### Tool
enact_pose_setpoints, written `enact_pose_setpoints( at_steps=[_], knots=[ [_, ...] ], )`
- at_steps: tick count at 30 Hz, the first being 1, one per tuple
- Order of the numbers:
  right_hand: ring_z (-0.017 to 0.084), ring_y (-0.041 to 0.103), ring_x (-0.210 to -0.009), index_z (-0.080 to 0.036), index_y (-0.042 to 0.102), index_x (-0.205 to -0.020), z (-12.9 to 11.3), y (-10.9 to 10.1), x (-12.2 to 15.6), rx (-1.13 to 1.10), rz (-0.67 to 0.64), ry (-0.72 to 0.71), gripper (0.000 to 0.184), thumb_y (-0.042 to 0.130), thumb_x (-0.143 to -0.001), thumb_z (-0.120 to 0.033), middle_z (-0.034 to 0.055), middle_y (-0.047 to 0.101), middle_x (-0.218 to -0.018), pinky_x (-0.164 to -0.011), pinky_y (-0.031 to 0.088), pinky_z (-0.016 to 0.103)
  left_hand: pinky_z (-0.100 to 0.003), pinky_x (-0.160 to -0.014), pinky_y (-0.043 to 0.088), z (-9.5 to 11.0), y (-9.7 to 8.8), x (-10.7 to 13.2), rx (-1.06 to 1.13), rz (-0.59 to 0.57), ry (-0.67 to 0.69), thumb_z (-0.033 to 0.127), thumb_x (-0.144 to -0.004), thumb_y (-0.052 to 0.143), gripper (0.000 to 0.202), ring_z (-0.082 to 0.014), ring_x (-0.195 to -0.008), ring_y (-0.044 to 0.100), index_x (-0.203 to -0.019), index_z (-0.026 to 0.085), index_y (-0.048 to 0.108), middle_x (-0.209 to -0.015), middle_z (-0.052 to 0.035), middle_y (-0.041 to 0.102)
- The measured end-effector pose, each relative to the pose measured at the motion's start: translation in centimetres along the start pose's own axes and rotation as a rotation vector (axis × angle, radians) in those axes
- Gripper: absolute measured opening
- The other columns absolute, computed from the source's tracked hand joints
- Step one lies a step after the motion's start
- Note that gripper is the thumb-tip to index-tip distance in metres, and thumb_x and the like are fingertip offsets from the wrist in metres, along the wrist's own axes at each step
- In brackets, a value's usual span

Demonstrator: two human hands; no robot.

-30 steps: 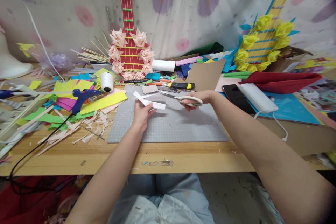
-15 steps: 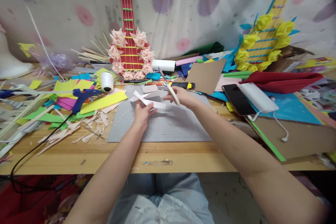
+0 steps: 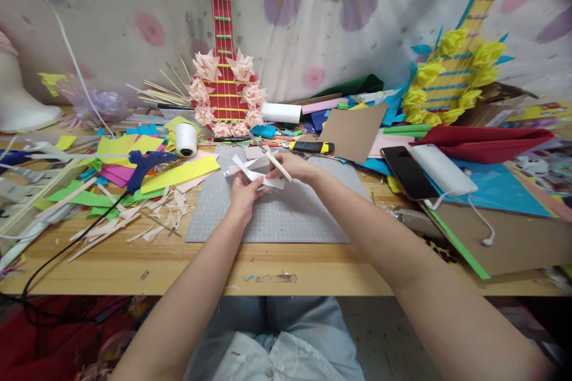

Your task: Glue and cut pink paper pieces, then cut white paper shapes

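My left hand [image 3: 243,199] pinches folded white paper strips [image 3: 245,168] above the grey cutting mat [image 3: 290,217]. The strips cross each other, and one sticks up toward the upper left. Close by on the right, my right hand [image 3: 290,168] is closed around scissors [image 3: 280,166] with cream handles, seen nearly edge-on. Their thin blades point up and away to the left. The fingertips of that hand are at the right end of the paper; whether they grip it I cannot tell.
A blue glue gun [image 3: 145,166] stands on the left among paper scraps [image 3: 152,214]. Behind the mat are a white thread spool [image 3: 185,140], a yellow-black cutter [image 3: 313,147] and a red paper guitar [image 3: 227,92]. A phone [image 3: 409,172] and a white power bank [image 3: 440,169] lie right.
My right hand has moved left with the scissors, bringing its fingers to the paper's right end. My left hand stays on the paper. The whole view has shifted slightly.
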State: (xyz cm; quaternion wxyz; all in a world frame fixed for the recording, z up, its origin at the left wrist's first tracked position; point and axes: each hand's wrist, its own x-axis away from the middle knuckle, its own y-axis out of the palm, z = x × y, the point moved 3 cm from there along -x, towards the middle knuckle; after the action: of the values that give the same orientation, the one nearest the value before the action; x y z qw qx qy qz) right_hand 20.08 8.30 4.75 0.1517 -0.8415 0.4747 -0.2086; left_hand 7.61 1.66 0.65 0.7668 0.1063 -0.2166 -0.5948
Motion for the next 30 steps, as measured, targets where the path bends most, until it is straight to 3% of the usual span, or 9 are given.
enact_pose_setpoints(
  at_steps=[13,17,20,26,30],
  knots=[
    [0.009,0.048,-0.058,-0.016,0.055,-0.066,0.0,0.3,-0.9,0.107,-0.036,0.002,0.024,0.070,-0.050,-0.027,-0.0044,0.054,-0.061,-0.050,0.035,0.020,-0.026,-0.058,0.055,0.1,-0.1,-0.1,-0.017,0.016,0.004,0.009,-0.065,0.065,0.042,-0.0137,-0.070,0.063,-0.104,0.018,0.051,-0.089,-0.0046,0.063],
    [0.009,0.047,-0.057,-0.016,0.053,-0.066,-0.2,0.3,-0.7,0.095,-0.035,0.037,0.025,0.069,-0.049,-0.024,-0.0041,0.053,-0.061,-0.049,0.034,0.020,-0.028,-0.056,0.055,0.5,-0.6,-0.1,-0.091,0.049,-0.112,0.020,-0.073,0.062,0.019,-0.0163,-0.065,0.064,-0.088,0.011,0.057,-0.079,-0.0099,0.065],
    [0.008,0.045,-0.056,-0.016,0.052,-0.066,-0.5,0.3,-0.2,0.103,-0.037,0.054,0.024,0.068,-0.050,-0.024,-0.0039,0.052,-0.061,-0.049,0.033,0.020,-0.025,-0.052,0.053,0.9,-1.0,-0.2,-0.169,0.069,-0.176,0.026,-0.075,0.060,0.017,-0.0184,-0.062,0.066,-0.078,0.010,0.058,-0.069,-0.0116,0.066],
    [0.008,0.043,-0.056,-0.017,0.053,-0.066,-0.7,0.4,0.3,0.097,-0.062,0.068,0.024,0.068,-0.050,-0.025,-0.0047,0.051,-0.060,-0.050,0.033,0.020,-0.023,-0.047,0.050,2.1,-1.7,-0.4,-0.183,0.217,-0.002,0.022,-0.071,0.061,0.011,-0.0147,-0.054,0.063,-0.074,0.013,0.055,-0.070,-0.0052,0.064],
    [0.008,0.044,-0.055,-0.017,0.053,-0.066,-0.7,0.4,0.3,0.105,-0.090,0.067,0.024,0.068,-0.050,-0.026,-0.0047,0.051,-0.060,-0.050,0.032,0.020,-0.025,-0.051,0.052,2.1,-1.9,-0.6,-0.149,0.233,-0.017,0.020,-0.068,0.063,0.012,-0.0127,-0.052,0.061,-0.074,0.013,0.055,-0.068,-0.0039,0.062]
  ],
)
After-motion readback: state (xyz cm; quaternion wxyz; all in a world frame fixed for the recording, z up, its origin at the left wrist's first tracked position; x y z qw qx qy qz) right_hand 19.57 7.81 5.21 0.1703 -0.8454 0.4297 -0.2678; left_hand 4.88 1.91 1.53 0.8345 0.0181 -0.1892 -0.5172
